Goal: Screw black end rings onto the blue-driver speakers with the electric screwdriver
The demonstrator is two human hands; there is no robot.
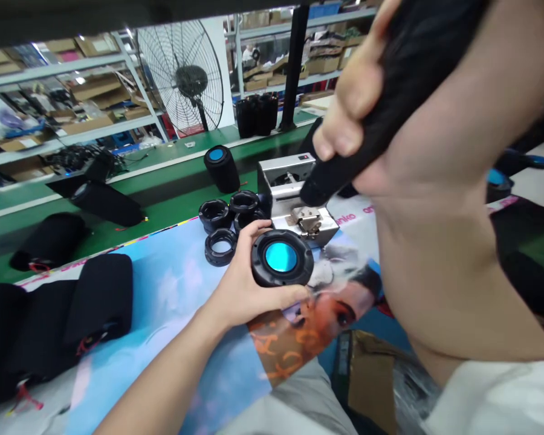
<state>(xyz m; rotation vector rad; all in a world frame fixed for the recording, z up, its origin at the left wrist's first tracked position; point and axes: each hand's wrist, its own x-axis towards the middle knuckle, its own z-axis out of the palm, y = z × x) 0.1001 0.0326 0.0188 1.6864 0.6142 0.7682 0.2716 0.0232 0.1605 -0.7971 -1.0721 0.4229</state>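
My left hand (245, 290) is closed around a round black speaker (259, 263) whose shiny blue cone faces up, framed by a black ring. My right hand (351, 118) grips a long black electric screwdriver (390, 109), tilted down to the left; its bit is not visible. The screwdriver's lower end hangs over a silver metal screw feeder (329, 229), and I cannot tell whether they touch. Beside the feeder, left of it, lie several loose black rings (215, 212). A printed poster sheet (172, 296) covers the bench under my left hand.
Black cloth-covered speaker bodies (102, 296) with red wires lie at the left, others on the green bench (172, 193). One blue-topped speaker (221, 169) stands upright behind the rings. A black post (294, 72) rises at the back. A cardboard box (369, 380) sits below, right of my lap.
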